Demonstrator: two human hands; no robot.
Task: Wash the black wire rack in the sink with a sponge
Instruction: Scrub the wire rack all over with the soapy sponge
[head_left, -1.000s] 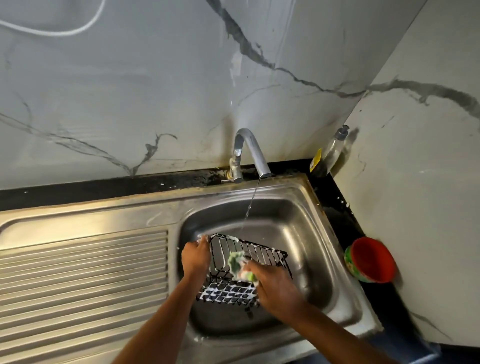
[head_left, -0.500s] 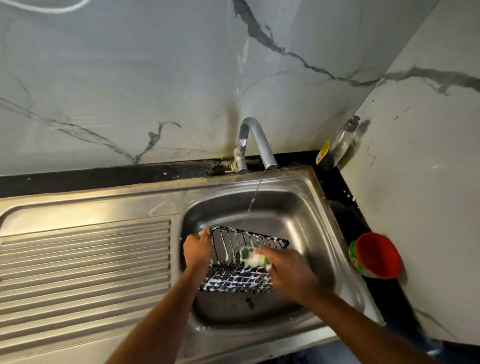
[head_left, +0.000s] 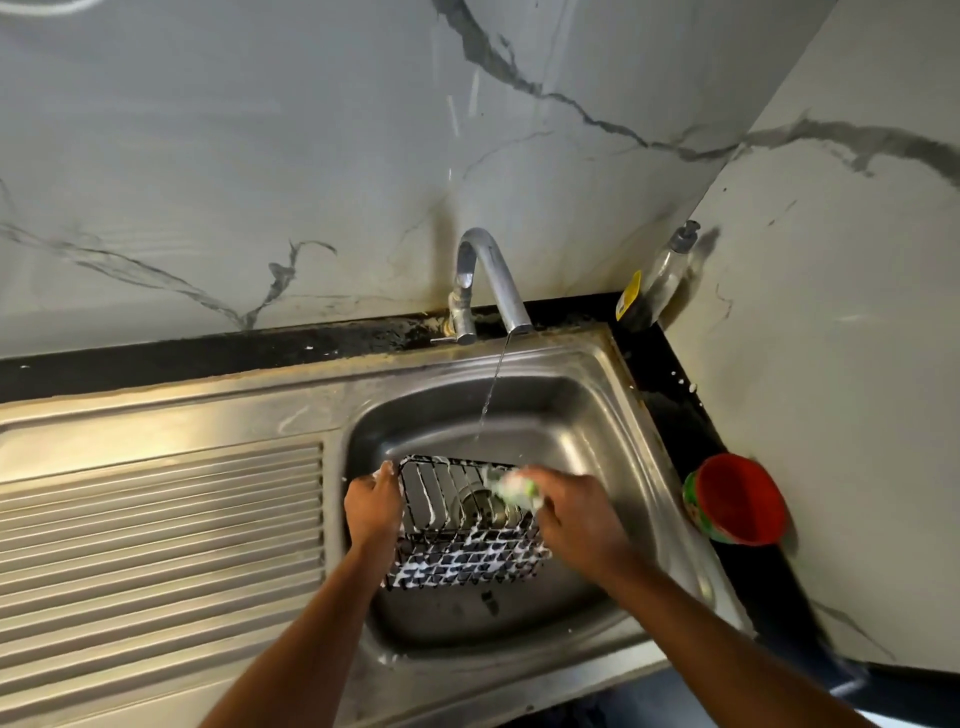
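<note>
Right hand (head_left: 579, 514): fingers curled round a green-and-white sponge (head_left: 517, 488), foamy and motion-blurred, pressed against the far top rim of the black wire rack (head_left: 467, 530). Left hand (head_left: 373, 506): fingers closed over the rack's left edge, thumb side up. Rack sits inside the sink (head_left: 613, 426) basin, tilted, near wall streaked with white suds. Thin stream of water falls from the faucet (head_left: 493, 280) just behind the rack. Ribbed drainboard (head_left: 156, 535) to the left. Soap bottle (head_left: 660, 280) in the back corner; red cup (head_left: 740, 499) lying on its side on the black counter (head_left: 691, 415), right of the sink.
</note>
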